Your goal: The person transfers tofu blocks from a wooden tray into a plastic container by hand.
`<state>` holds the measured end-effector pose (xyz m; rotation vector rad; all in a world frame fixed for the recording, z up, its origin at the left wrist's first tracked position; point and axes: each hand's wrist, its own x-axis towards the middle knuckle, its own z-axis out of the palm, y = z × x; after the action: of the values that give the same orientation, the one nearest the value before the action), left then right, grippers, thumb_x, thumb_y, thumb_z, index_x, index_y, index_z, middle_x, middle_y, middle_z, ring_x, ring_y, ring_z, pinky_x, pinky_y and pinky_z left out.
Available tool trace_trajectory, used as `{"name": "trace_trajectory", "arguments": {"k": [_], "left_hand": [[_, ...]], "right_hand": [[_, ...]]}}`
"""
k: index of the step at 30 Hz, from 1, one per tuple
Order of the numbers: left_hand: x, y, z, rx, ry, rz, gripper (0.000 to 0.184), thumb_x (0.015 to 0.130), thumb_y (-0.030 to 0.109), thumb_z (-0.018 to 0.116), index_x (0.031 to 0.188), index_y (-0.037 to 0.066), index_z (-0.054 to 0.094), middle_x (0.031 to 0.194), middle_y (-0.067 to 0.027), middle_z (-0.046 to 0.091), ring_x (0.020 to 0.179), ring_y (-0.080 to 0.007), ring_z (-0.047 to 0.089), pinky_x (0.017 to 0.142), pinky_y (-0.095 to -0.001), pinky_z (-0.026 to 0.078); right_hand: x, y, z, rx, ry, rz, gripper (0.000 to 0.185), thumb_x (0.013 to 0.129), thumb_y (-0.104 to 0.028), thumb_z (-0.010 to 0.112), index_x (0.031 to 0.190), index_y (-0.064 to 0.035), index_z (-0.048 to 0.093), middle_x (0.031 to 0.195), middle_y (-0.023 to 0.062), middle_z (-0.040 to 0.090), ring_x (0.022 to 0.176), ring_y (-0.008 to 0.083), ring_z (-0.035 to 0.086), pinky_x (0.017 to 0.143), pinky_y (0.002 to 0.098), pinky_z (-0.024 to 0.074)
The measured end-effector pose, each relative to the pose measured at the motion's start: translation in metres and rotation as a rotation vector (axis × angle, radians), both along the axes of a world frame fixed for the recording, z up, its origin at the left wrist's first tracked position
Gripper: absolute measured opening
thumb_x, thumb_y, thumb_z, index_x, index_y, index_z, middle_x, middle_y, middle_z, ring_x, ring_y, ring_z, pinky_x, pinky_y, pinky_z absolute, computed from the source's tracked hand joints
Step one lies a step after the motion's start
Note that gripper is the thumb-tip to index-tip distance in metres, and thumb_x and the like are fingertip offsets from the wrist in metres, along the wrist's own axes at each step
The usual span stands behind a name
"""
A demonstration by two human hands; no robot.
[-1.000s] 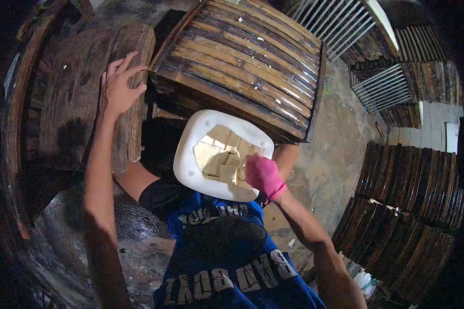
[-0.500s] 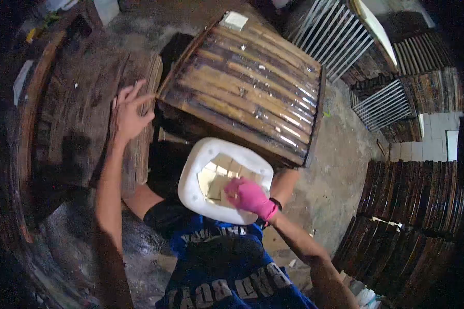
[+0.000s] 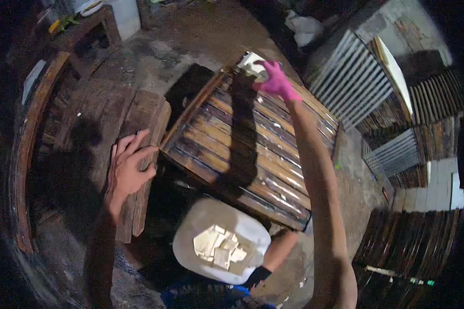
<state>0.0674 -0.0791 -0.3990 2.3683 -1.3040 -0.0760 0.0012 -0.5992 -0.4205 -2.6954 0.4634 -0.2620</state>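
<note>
My right hand (image 3: 277,83), in a pink glove, reaches to the far corner of a slatted wooden tray (image 3: 206,126). Its fingers curve round a pale squarish block (image 3: 262,75), beside another white block (image 3: 249,61) in that corner. The block between the fingers is partly hidden. My left hand (image 3: 131,167) is bare, resting on the edge of a wooden bench (image 3: 139,118) with fingers spread and nothing in them. Below the tray, a white plastic tub (image 3: 191,219) at my lap contains several pale, cream-coloured blocks (image 3: 219,244).
Slatted racks (image 3: 353,77) lean at the back right, and a stack of dark slatted trays (image 3: 417,242) stands at the lower right. A white container (image 3: 126,19) is at the back left. Small white crumbs dot the tray's wet slats.
My right hand has moved from inside the tub up to the tray's far corner. The view has shifted, so tray and tub appear lower. My left hand stays on the bench edge.
</note>
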Motion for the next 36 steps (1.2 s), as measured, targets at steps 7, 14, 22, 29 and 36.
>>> {"name": "trace_trajectory", "arguments": {"k": [7, 14, 22, 29, 36], "left_hand": [[0.005, -0.001, 0.006, 0.065, 0.054, 0.01, 0.045, 0.065, 0.024, 0.076, 0.111, 0.019, 0.073, 0.149, 0.0021, 0.046, 0.129, -0.027, 0.044, 0.107, -0.0455, 0.035], [0.004, -0.003, 0.003, 0.011, 0.036, -0.001, 0.045, 0.064, 0.017, 0.075, 0.109, 0.016, 0.073, 0.149, -0.0013, 0.048, 0.129, -0.0298, 0.043, 0.108, -0.0447, 0.034], [0.003, -0.001, 0.005, 0.001, 0.035, 0.003, 0.042, 0.066, 0.019, 0.074, 0.108, 0.017, 0.074, 0.146, 0.0024, 0.05, 0.127, -0.0261, 0.047, 0.106, -0.0426, 0.035], [0.002, 0.001, 0.0, 0.009, -0.015, -0.015, 0.043, 0.069, 0.02, 0.073, 0.111, 0.018, 0.073, 0.148, 0.0025, 0.048, 0.128, -0.0273, 0.045, 0.107, -0.043, 0.035], [0.007, 0.001, -0.011, 0.045, -0.017, -0.041, 0.052, 0.065, 0.017, 0.075, 0.117, 0.019, 0.071, 0.153, 0.002, 0.043, 0.134, -0.0303, 0.04, 0.113, -0.0452, 0.032]], "right_hand": [[0.102, -0.06, -0.067, -0.247, 0.207, -0.211, 0.086, 0.059, -0.049, 0.087, 0.136, -0.0296, 0.055, 0.142, 0.0183, 0.048, 0.133, 0.0415, 0.046, 0.11, 0.0522, 0.0408], [0.084, -0.04, -0.018, -0.194, 0.43, -0.065, 0.068, 0.066, -0.041, 0.082, 0.128, -0.0257, 0.06, 0.13, 0.0136, 0.054, 0.126, 0.0364, 0.052, 0.104, 0.0483, 0.0455], [0.076, -0.055, -0.046, -0.078, 0.346, 0.037, 0.076, 0.065, -0.042, 0.084, 0.133, -0.0305, 0.054, 0.134, 0.0186, 0.047, 0.125, 0.0406, 0.049, 0.104, 0.0517, 0.0431], [0.024, -0.014, -0.026, -0.038, 0.471, 0.065, 0.082, 0.061, -0.048, 0.085, 0.135, -0.0353, 0.052, 0.137, 0.02, 0.046, 0.125, 0.043, 0.05, 0.105, 0.053, 0.044], [-0.053, 0.082, 0.009, 0.211, 0.476, -0.164, 0.088, 0.057, -0.054, 0.087, 0.137, -0.0398, 0.051, 0.14, 0.0207, 0.043, 0.125, 0.0451, 0.051, 0.104, 0.0534, 0.046]]}}
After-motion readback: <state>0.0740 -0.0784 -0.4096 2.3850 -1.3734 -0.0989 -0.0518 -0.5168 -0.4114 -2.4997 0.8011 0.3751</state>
